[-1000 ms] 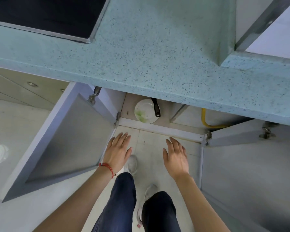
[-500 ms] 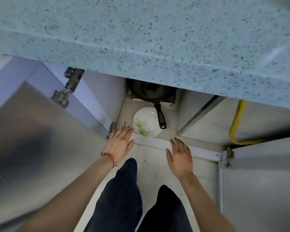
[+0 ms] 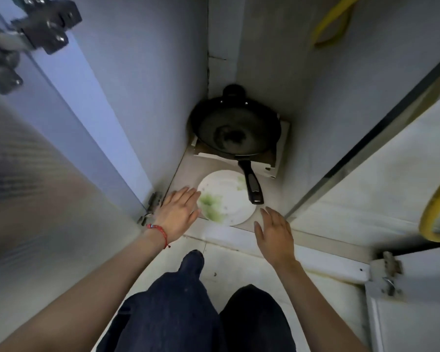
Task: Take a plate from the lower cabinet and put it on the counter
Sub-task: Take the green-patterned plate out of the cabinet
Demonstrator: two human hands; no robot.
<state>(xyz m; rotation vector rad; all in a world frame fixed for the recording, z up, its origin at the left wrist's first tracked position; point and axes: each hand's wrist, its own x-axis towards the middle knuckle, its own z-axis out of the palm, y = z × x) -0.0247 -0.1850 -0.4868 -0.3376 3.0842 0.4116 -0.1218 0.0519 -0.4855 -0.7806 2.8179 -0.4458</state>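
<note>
A white plate (image 3: 226, 196) with a green pattern lies flat on the floor of the open lower cabinet (image 3: 188, 163), near its front edge. My left hand (image 3: 179, 212), with a red cord on the wrist, is open, its fingertips at the plate's left rim. My right hand (image 3: 274, 233) is open just right of and in front of the plate, not touching it. The counter is out of view.
A black frying pan (image 3: 235, 127) sits on a flat cardboard box (image 3: 277, 161) at the back of the cabinet, its handle (image 3: 252, 185) lying over the plate's right rim. The open left door (image 3: 36, 174) stands at left. A yellow hose (image 3: 434, 209) runs at right.
My view has dropped below the counter and into the cabinet. Both hands have moved forward to the plate, the left one reaching its rim.
</note>
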